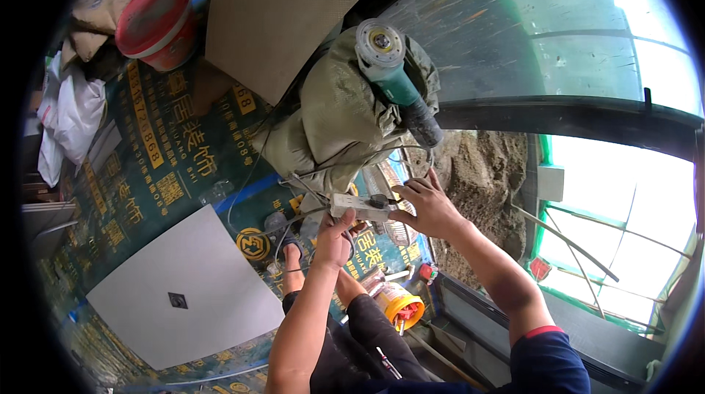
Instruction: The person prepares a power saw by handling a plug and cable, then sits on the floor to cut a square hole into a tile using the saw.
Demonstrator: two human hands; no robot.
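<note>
Over the person's dark-trousered legs (360, 328), a white power strip (350, 205) is being held level with the knees or higher, its exact height not being determinable. Left hand (334, 242): clamped on the near left end of the strip, the thumb being laid on its upper face and the other fingers being tucked partly out of sight beneath. Right hand (438, 210): being held at the opposite end, thumb and fingertips apart. Black plug (378, 201): being carried on the strip's upper face, just beyond the right fingertips and between the lines of thumb and forefinger; whether it is being pinched cannot be told. Grey cable (310, 190): being strung past the strip's left end.

Surroundings. Green angle grinder (400, 89): being supported, disc end away from the person, on a bulging woven sack (323, 115). Red lidded bucket (156, 19): being kept at the far left. Large pale panel (198, 262), one, with dark square mark: being laid flat on the printed green floor covering (158, 148). Yellow bucket (388, 297): being filled by red items, right of the legs. Heaped sand (481, 181): being bordered by the window side.
</note>
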